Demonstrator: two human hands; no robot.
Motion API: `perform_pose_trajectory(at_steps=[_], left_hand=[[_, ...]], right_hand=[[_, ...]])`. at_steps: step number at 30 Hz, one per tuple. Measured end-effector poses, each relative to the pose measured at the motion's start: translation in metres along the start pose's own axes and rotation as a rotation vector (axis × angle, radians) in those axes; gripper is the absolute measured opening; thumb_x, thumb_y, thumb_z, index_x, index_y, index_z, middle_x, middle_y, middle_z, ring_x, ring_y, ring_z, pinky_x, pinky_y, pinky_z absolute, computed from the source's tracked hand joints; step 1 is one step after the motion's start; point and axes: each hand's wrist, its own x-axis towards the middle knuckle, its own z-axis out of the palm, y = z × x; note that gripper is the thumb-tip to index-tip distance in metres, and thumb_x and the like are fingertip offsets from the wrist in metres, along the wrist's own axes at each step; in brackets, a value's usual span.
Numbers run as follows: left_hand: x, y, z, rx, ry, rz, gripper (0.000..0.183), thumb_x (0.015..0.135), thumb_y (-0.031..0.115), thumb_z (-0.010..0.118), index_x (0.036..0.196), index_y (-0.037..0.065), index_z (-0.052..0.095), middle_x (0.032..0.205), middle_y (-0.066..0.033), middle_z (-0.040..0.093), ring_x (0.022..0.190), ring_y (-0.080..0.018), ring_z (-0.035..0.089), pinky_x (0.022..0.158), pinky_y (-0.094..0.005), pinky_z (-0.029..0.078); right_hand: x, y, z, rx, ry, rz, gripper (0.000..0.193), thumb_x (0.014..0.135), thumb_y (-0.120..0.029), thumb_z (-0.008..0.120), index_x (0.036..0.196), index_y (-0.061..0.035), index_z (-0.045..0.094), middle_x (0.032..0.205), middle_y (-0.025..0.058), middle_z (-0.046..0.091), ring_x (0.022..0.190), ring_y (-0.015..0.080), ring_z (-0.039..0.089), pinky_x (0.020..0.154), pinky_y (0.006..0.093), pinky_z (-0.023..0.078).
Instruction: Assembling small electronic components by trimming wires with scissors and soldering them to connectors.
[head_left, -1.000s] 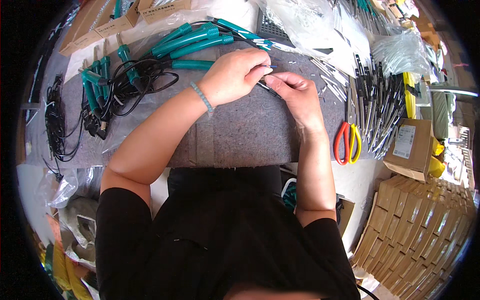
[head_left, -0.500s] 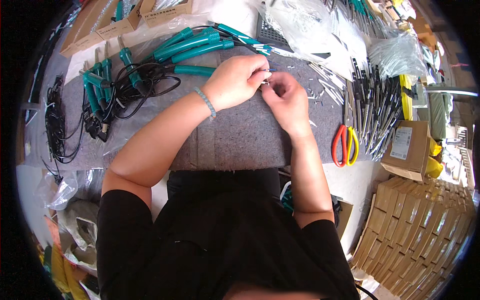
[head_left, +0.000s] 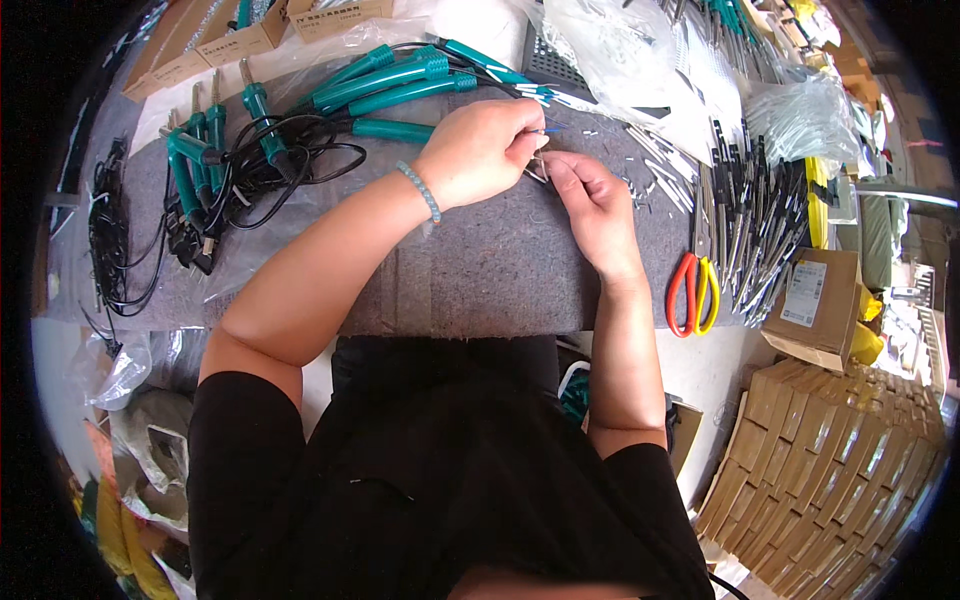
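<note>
My left hand (head_left: 482,152), wearing a beaded bracelet, is closed in a pinch over the grey cloth. A thin blue wire (head_left: 548,131) pokes out at its fingertips. A green tool handle (head_left: 392,130) runs in under this hand, its far end hidden. Close beside it, my right hand (head_left: 597,208) pinches thumb against forefinger on a thin lead (head_left: 536,175) between the two hands. The lead's exact form is too small to make out. Above the hands lie more green handles (head_left: 395,90) with white-sleeved wire ends.
Red-and-yellow-handled scissors (head_left: 694,292) lie right of my hands, with white sleeve pieces (head_left: 660,165) and many black-and-silver rods (head_left: 755,220) nearby. Finished-looking green irons (head_left: 205,150) with black cords lie left. A cardboard box (head_left: 812,300) stands at the right edge.
My right hand has shifted slightly right and down, and its fingers have straightened somewhat. The left hand keeps its pinch, with the blue wire showing more clearly at its fingertips.
</note>
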Motion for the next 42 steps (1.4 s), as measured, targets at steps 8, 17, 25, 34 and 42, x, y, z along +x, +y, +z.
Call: perform_pose_trajectory(at_steps=[8,17,25,34,42], left_hand=[[-0.002,0.000,-0.002,-0.047,-0.040,0.007,0.012,0.086,0.010,0.061,0.084,0.000,0.055,0.067,-0.0107,0.055,0.059,-0.0147,0.049,0.055,-0.0302,0.042],[-0.004,0.001,-0.002,-0.130,-0.058,-0.016,0.011,0.087,0.009,0.060,0.084,0.000,0.055,0.066,-0.0087,0.053,0.060,-0.0107,0.046,0.055,-0.0287,0.041],[0.005,-0.002,-0.002,-0.027,-0.112,-0.178,0.015,0.083,0.016,0.061,0.085,0.002,0.063,0.071,-0.0176,0.062,0.069,-0.0337,0.063,0.061,-0.0416,0.048],[0.002,-0.001,-0.005,-0.412,-0.096,-0.265,0.022,0.084,0.017,0.062,0.096,-0.001,0.064,0.071,-0.0121,0.066,0.063,-0.0194,0.064,0.060,-0.0340,0.049],[-0.001,0.008,-0.012,-0.041,-0.265,-0.119,0.015,0.081,0.014,0.066,0.084,0.000,0.063,0.069,-0.0119,0.060,0.061,-0.0165,0.058,0.058,-0.0315,0.045]], right_hand=[[-0.001,-0.018,0.018,-0.522,0.160,-0.174,0.012,0.078,-0.018,0.069,0.085,-0.0084,0.066,0.079,0.0077,0.065,0.071,0.0251,0.064,0.061,0.0359,0.049],[0.002,-0.014,0.007,-0.193,0.019,0.039,0.015,0.076,-0.017,0.072,0.085,-0.0072,0.064,0.079,0.0074,0.065,0.066,0.0232,0.063,0.060,0.0315,0.049],[-0.004,-0.015,0.012,-0.552,0.220,-0.435,0.015,0.074,-0.006,0.067,0.088,-0.0100,0.064,0.085,0.0054,0.066,0.072,0.0256,0.065,0.063,0.0340,0.051],[-0.002,-0.019,0.013,-0.505,0.186,-0.251,0.014,0.070,-0.009,0.068,0.083,-0.0119,0.065,0.083,0.0040,0.063,0.075,0.0256,0.064,0.065,0.0358,0.051],[-0.005,-0.014,0.008,-0.516,0.228,-0.264,0.007,0.071,-0.013,0.069,0.077,-0.0117,0.066,0.078,0.0036,0.062,0.071,0.0250,0.064,0.061,0.0350,0.051]])
